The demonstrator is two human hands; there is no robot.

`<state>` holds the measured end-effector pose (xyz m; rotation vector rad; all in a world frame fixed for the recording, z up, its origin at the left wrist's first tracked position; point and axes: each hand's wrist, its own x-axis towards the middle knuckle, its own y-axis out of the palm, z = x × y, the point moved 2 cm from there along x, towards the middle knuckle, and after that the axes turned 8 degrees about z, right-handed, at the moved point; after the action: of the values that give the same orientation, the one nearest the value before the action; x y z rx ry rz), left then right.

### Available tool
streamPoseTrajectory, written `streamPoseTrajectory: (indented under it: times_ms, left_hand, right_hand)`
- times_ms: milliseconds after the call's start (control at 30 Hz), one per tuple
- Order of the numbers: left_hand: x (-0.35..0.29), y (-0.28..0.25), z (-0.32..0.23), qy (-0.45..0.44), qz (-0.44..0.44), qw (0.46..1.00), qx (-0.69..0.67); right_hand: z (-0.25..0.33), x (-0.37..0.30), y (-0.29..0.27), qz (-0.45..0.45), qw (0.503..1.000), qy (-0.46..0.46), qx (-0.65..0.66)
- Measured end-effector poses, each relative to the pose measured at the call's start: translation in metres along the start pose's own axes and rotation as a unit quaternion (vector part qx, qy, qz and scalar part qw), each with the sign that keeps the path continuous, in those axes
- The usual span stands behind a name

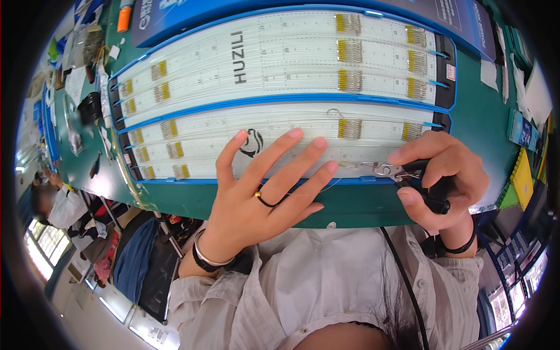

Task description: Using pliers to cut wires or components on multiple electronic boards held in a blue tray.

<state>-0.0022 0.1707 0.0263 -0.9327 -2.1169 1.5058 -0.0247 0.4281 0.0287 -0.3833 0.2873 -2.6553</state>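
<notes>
A long, blue-edged flat case (pixel 274 100) lies unfolded on the table, with thin clear lines stretched lengthwise over its white panels. Yellow-ended rows of fine metal pieces (pixel 350 129), perhaps fishing hooks, sit along these lines. My left hand (pixel 262 198) is spread open, its fingertips over the lines of the nearer panel. In my right hand (pixel 458 175) is a small pair of pliers (pixel 387 170) with black handles. Their jaws point left at the case's near edge, close to my left little finger. A thin loose line curves between them; whether the jaws grip anything cannot be made out.
A dark blue box (pixel 466 29) lies along the far side of the green table (pixel 350 211). Yellow spiral-bound notebooks (pixel 522 181) are at the right edge. Small tools and scraps of paper lie at the left; an orange-capped bottle (pixel 123 18) stands at far left.
</notes>
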Motion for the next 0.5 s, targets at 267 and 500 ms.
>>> streamPoseTrajectory:
  times_ms: [267,500]
  left_hand:
    - [0.0032,0.0025,-0.0010,0.008,0.002,1.000,0.028]
    - [0.0050,0.0028,-0.0051,-0.040,0.008,0.999,0.019]
  right_hand:
    - [0.0011,0.0017,-0.0006,0.024,1.000,0.001,-0.018]
    - [0.0012,-0.0005,0.0007,0.047,0.997,0.030,-0.050]
